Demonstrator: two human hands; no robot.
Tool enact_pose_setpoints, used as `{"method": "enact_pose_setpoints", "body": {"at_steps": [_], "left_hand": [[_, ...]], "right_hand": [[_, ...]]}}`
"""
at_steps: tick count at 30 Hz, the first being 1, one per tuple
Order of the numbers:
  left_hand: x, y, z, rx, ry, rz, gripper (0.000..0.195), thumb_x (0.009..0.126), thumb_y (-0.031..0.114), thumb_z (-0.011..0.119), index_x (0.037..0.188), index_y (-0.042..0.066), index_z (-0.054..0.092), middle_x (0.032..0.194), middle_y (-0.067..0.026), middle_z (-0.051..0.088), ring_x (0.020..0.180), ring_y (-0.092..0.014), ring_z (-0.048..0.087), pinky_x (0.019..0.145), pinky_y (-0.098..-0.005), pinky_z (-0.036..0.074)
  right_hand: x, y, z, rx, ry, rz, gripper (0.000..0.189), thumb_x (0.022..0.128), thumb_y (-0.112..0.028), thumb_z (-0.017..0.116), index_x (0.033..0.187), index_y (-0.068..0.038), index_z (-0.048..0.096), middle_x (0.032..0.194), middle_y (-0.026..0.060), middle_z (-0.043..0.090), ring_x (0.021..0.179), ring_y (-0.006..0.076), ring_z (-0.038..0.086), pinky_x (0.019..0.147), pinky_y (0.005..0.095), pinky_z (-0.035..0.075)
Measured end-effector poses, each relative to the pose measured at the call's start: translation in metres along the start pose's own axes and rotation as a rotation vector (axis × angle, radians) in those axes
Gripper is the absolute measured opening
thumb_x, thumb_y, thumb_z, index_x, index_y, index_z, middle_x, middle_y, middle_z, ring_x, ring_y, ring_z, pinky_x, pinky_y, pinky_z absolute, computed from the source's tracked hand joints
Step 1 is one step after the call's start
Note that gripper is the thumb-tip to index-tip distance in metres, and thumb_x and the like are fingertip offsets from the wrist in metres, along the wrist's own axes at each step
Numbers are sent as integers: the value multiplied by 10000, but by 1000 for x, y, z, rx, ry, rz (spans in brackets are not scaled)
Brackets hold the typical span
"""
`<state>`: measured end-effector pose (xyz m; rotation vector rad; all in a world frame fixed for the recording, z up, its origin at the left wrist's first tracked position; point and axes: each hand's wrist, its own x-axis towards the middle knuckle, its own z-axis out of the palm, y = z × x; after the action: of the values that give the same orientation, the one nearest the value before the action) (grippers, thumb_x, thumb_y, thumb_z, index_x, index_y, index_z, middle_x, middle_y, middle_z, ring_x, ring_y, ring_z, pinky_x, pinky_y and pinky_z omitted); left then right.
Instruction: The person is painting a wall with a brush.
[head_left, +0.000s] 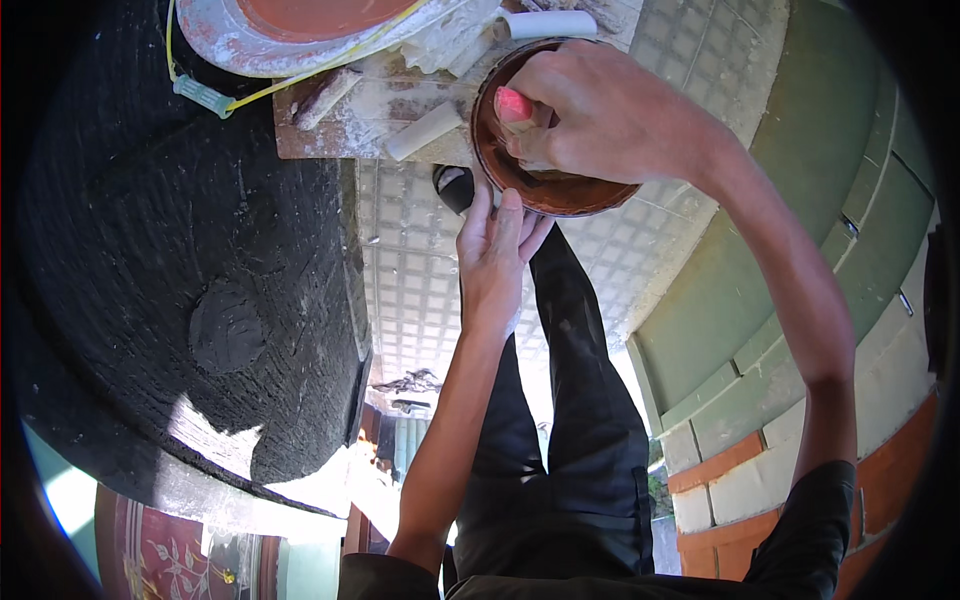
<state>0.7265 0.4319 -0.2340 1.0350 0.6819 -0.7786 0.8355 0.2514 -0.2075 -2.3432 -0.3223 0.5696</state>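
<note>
A round bowl-like container (581, 204) with reddish-brown paste or paint inside is tilted in front of me. My left hand (496, 244) supports it from below, fingers spread against its near side. My right hand (592, 112) is curled over the bowl's opening. A bright pink end, apparently of a tool handle (514, 104), shows at its thumb. Most of that tool is hidden by the fist and the bowl, so its kind cannot be told. Reddish-brown material (592, 193) coats the inner wall.
A dusty wooden board (367, 112) carries pale cylindrical pieces (425, 131), a white tube (551, 25) and crumpled plastic (450, 37). Above it stands a white-smeared bucket (225, 45) with a yellow handle. A black coated wall (225, 225) rises left; a green wall (750, 262) right. Tiles (412, 255) cover the floor.
</note>
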Motion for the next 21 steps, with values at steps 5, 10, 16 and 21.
{"method": "enact_pose_setpoints", "body": {"at_steps": [5, 10, 16, 21], "left_hand": [[-1, 3, 1, -11, 15, 8, 591, 1099, 285, 490, 1618, 124, 257, 1341, -90, 605, 1188, -195, 633, 1089, -386, 512], [2, -1, -2, 3, -7, -19, 547, 1100, 293, 486, 1585, 95, 329, 1372, -107, 582, 1205, -222, 627, 1095, -397, 510], [2, -2, -2, -14, -11, -13, 531, 1098, 304, 487, 1562, 77, 366, 1400, -122, 558, 1225, -253, 619, 1095, -410, 516], [1, -2, -2, -5, -20, -8, 544, 1095, 305, 492, 1565, 65, 357, 1418, -134, 546, 1235, -269, 618, 1093, -417, 520]], "right_hand": [[-5, -7, 1, 177, 52, 314, 333, 791, -272, 630, 836, 55, 677, 773, 263, 659, 743, 404, 668, 750, 475, 528], [-19, 5, 29, 579, 367, 464, 342, 811, -281, 643, 929, 31, 720, 779, 225, 687, 733, 328, 704, 753, 417, 536], [-39, -15, 29, 927, 541, 605, 262, 969, -167, 632, 1090, 58, 692, 1025, 113, 725, 929, 156, 707, 872, 297, 610], [-51, -7, 29, 865, 656, 563, 251, 970, -167, 673, 1081, 55, 711, 1001, 117, 746, 841, 144, 716, 831, 284, 618]]}}
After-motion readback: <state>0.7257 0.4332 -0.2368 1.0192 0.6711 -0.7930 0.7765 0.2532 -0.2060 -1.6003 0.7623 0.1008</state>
